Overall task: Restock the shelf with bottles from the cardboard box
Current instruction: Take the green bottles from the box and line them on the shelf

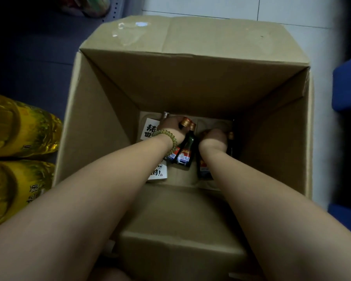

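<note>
Both bare forearms reach from the lower frame down into the open cardboard box (pixel 114 110) at centre, where the left hand (pixel 171 126), wearing a beaded bracelet (pixel 166 136), clamps two dark bottles (pixel 185 151) by their necks and the right hand (pixel 215 138) closes over another dark bottle (pixel 204 167), with yellow oil jugs (pixel 18 126) at far left.

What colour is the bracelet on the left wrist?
Olive-green and yellowish beads, on the bracelet by the left hand; head view shows it.

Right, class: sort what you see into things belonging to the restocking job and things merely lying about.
Job: cardboard box; dark bottles; left hand; right hand.
Lying about: yellow oil bottles; white labelled cartons; blue crate.
</note>
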Motion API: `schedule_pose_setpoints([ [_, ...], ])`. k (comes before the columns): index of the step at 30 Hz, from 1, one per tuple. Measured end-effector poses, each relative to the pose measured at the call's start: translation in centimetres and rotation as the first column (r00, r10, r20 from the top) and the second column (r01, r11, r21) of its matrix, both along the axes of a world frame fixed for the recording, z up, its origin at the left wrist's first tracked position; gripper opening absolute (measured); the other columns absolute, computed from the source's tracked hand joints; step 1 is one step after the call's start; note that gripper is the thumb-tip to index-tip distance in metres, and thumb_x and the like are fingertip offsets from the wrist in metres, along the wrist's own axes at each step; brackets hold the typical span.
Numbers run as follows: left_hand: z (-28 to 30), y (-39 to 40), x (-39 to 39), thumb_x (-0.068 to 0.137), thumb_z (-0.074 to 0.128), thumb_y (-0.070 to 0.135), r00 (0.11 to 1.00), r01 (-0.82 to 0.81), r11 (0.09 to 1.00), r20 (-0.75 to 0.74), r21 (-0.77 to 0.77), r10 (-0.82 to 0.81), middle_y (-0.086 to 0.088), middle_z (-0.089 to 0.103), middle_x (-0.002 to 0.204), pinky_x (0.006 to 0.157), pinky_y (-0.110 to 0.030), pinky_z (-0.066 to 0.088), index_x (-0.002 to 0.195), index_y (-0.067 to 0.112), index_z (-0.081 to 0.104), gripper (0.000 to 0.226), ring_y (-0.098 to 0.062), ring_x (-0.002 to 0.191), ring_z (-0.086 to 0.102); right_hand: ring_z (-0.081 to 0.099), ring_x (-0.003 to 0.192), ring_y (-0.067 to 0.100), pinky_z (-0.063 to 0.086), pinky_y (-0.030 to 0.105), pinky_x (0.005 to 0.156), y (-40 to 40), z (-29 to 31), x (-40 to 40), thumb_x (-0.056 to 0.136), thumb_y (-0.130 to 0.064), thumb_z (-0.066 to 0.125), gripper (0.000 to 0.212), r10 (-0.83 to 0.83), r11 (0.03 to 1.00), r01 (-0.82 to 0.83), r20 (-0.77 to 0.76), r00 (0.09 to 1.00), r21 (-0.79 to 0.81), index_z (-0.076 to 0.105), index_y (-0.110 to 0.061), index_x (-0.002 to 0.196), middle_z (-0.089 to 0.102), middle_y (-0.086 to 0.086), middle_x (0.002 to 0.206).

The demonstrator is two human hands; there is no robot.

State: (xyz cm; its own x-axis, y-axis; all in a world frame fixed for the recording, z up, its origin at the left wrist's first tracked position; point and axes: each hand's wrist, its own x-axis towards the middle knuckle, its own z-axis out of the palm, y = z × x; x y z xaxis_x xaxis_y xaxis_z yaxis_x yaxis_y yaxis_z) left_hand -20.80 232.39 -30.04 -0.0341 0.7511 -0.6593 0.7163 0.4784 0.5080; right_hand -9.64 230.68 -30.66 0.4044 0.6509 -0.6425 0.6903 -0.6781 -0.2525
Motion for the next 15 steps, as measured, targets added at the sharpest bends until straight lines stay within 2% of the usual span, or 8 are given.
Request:
schedule_pose_setpoints([
  [3,1.5,-0.7,-0.8,0.092,0.053,0.025,0.992,-0.110,0.994,0.063,0.019,0.109,-0.007,0.057,0.130,0.096,-0.036,0.041,0.132,0.022,0.049,0.040,-0.029,0.118,0.052,0.055,0.116,0.028,0.042,0.019,0.076,-0.2,0.7,0.3,0.097,-0.013,0.043,0.030,0.020,1.000,-0.022,-0.101,0.995,-0.011,0.054,-0.003,0.123,0.056,0.015,0.128],
  [5,3.1,-1.3,-1.6,0.092,0.053,0.026,0.993,-0.107,0.993,0.059,0.054,0.104,-0.010,0.059,0.126,0.097,-0.037,0.045,0.129,0.020,0.051,0.038,-0.030,0.116,0.055,0.054,0.118,0.030,0.037,0.019,0.071,-0.4,1.9,0.4,0.094,-0.010,0.047,0.033,-0.014,1.000,0.013,-0.214,0.977,-0.008,0.051,-0.005,0.127,0.055,0.015,0.130],
  [7,5.4,-2.0,-2.3,0.091,0.055,0.029,0.990,-0.133,0.989,0.051,0.071,0.129,-0.012,0.062,0.120,0.094,-0.035,0.046,0.124,0.015,0.055,0.036,-0.030,0.111,0.057,0.055,0.115,0.031,0.041,0.028,0.079,-0.9,3.8,0.3,0.094,-0.015,0.050,0.036,-0.008,1.000,0.011,-0.189,0.982,0.019,0.045,-0.008,0.129,0.055,0.016,0.127],
  [9,8.1,-2.8,-3.0,0.090,0.058,0.027,0.978,-0.197,0.975,0.092,0.099,0.188,-0.010,0.062,0.122,0.095,-0.032,0.044,0.125,0.014,0.054,0.038,-0.025,0.114,0.057,0.055,0.114,0.034,0.045,0.036,0.086,-1.7,5.9,0.0,0.095,-0.022,0.052,0.034,0.016,0.998,-0.004,-0.188,0.982,0.064,0.044,-0.009,0.125,0.056,0.016,0.124],
  [13,15.5,-4.6,-4.9,0.088,0.060,0.017,0.920,-0.347,0.928,0.240,0.135,0.309,-0.006,0.065,0.118,0.101,-0.035,0.045,0.120,0.014,0.058,0.032,-0.017,0.113,0.058,0.056,0.115,0.028,0.047,0.038,0.092,-3.1,13.3,-0.2,0.092,-0.026,0.057,0.035,0.052,0.978,0.014,-0.309,0.950,0.206,0.052,-0.014,0.125,0.060,0.012,0.123],
  [15,19.8,-5.4,-5.6,0.087,0.062,0.017,0.899,-0.389,0.911,0.273,0.137,0.342,-0.002,0.064,0.117,0.100,-0.031,0.044,0.120,0.016,0.059,0.032,-0.014,0.112,0.056,0.057,0.114,0.023,0.049,0.035,0.094,-3.2,18.3,-0.1,0.091,-0.026,0.060,0.034,0.070,0.965,0.041,-0.405,0.912,0.258,0.057,-0.018,0.124,0.062,0.007,0.122],
])
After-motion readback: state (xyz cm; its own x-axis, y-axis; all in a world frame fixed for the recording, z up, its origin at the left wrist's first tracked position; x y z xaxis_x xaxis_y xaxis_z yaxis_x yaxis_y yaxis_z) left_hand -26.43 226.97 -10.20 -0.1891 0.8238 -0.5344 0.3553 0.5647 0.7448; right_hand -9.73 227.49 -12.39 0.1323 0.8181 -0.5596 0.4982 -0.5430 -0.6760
